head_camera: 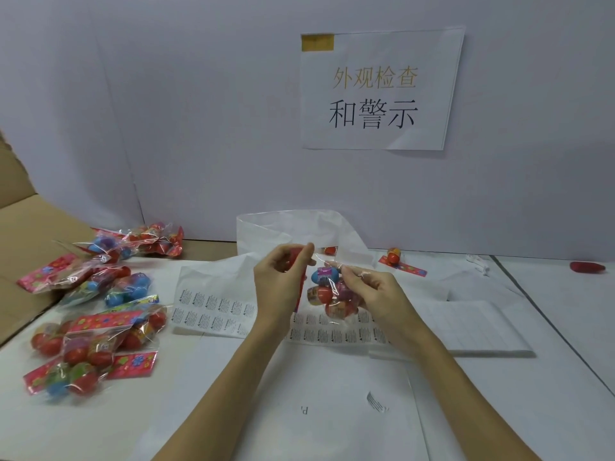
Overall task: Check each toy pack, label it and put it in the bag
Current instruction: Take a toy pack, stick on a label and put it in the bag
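A white desk (549, 327) runs up to a white wall (199, 128), which carries one printed sign (376, 91). One cardboard flap (26, 227) bounds the desk on the left. One white bag (283, 227) lies open at the back centre, against the wall. Two label sheets (213, 311) lie side by side in the middle, one partly hidden under the hands. At least six toy packs lie in a pile (93, 311) on the left, overlapping too much for a firm count. One held pack (332, 294) hangs between the hands above the label sheets, just in front of the bag. One loose egg (393, 256) sits on a pink card near the wall, and one red thing (587, 267) lies far right. The near desk and its right side are mostly flat paper. The left hand (283, 277) pinches the held pack's top edge; the right hand (372, 291) grips its clear film on the other side.
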